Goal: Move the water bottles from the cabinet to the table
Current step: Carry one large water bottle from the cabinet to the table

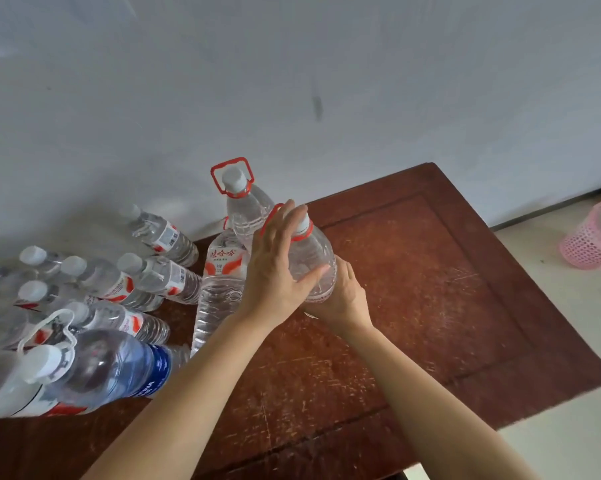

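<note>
- Table: scuffed brown wood under both hands, carrying every bottle in view.
- Blue-labelled bottle: large, clear, with a white cap and white carry loop; nearer than the left hand and well to its left.
- Small bottles: cluster with white caps and red-and-white labels, left of the left hand; clear inside, fill level not readable.
- Right hand: wrapped round the lower body of the held bottle from the near side, its fingertips hidden behind the plastic.
- Left hand: laid flat against the bottle's shoulder, fingers straight and reaching up to the neck, thumb stretched across the body.
- Held bottle: large, clear and unlabelled, with a white cap and a red carry ring; it stands between the two hands over the table top.
- Labelled bottle: tall and ribbed, with a red-and-white label, just left of the left hand and partly hidden by it.
- Far bottle: upright beyond the left fingertips, red handle raised over a white cap, close to the wall.
- Pink basket: mesh, on the floor far to the right of the right hand; contents cannot be told.
</note>
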The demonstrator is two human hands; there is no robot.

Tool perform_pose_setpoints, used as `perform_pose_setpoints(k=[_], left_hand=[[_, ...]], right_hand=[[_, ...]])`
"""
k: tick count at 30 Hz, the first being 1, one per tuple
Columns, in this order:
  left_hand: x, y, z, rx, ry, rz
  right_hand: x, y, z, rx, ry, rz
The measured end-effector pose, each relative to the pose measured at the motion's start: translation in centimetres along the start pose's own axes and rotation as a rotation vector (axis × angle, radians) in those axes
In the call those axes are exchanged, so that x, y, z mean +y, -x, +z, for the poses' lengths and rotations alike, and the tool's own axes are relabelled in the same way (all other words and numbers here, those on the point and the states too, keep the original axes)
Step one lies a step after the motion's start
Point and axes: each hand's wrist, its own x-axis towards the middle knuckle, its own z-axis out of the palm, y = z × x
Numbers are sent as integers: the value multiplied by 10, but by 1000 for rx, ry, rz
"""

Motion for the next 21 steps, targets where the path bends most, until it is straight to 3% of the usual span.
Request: perform_pose_setpoints(k=[9, 13, 17, 21], left_hand=[[8, 19, 8, 26, -54, 55], [8, 19, -3, -90, -105, 96], [9, 21, -26, -177, -97, 95], [-1, 61, -41, -104, -30, 76]], right_hand=[[6, 15, -5, -50, -87, 22], [13, 16, -4, -61, -78, 42], [9, 17, 0, -107, 2, 77], [24, 29, 7, -216, 117, 134]])
